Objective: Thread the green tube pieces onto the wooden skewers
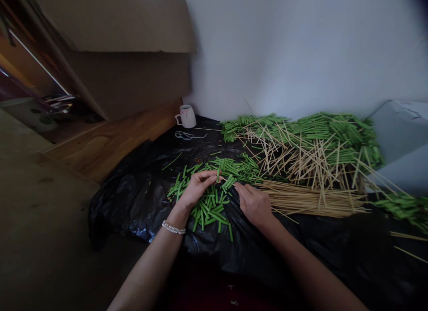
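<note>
My left hand [198, 186], with a beaded bracelet at the wrist, pinches a short green stem piece [218, 174] near the tip of a thin wooden stick. Several green pieces [228, 183] sit side by side on that stick, between my two hands. My right hand [254, 203] is closed round the stick's other end, which its fingers mostly hide. Loose cut green pieces [210, 209] lie below and around my left hand on black plastic [133, 204]. To the right of my right hand is a bundle of bare wooden sticks [310, 199].
Sticks loaded with green pieces [337, 128] are piled along the wall, their bare ends [294, 155] pointing forward. A white mug [186, 116] and a loose string [187, 136] are at the back. A cardboard box [127, 75] rises at the back left.
</note>
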{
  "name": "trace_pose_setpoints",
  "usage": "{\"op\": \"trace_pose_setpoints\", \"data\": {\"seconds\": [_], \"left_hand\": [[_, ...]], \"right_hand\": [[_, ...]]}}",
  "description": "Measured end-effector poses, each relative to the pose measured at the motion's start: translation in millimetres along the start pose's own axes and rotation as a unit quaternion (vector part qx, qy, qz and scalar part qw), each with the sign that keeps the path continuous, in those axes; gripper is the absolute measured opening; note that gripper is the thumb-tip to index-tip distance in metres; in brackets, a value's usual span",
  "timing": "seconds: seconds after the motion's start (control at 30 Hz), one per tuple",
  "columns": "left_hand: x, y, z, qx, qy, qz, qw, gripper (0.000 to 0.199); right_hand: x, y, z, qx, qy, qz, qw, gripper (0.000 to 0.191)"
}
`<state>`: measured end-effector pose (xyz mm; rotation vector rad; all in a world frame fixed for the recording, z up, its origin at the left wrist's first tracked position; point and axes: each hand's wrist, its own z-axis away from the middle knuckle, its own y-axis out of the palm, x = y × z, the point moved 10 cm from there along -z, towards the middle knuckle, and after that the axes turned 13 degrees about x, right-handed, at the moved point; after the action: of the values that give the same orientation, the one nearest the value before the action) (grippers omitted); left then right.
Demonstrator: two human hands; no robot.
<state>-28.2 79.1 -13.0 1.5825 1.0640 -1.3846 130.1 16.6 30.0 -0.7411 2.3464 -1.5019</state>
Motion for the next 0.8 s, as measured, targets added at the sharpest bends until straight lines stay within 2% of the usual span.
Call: {"op": "trace_pose_setpoints", "data": {"seconds": [0.47, 0.67, 0.8], "left_hand": [[4.2, -5.7, 1.2, -0.023, -0.007, -0.009, 1.0, 0.029], [7.2, -2.0, 0.9, -0.003, -0.032, -0.017, 0.999, 0.025], [3.3, 0.8, 0.0, 0.001, -0.025, -0.02, 0.999, 0.025]], "right_hand": [[1.3, 3.6, 0.7, 0.017, -0.005, 0.013, 1.0, 0.032], [2.5, 6.3, 1.8, 0.019, -0.007, 0.017, 1.0, 0.032], [2.1, 4.7, 1.5, 0.011, -0.004, 0.008, 1.0, 0.031]]}}
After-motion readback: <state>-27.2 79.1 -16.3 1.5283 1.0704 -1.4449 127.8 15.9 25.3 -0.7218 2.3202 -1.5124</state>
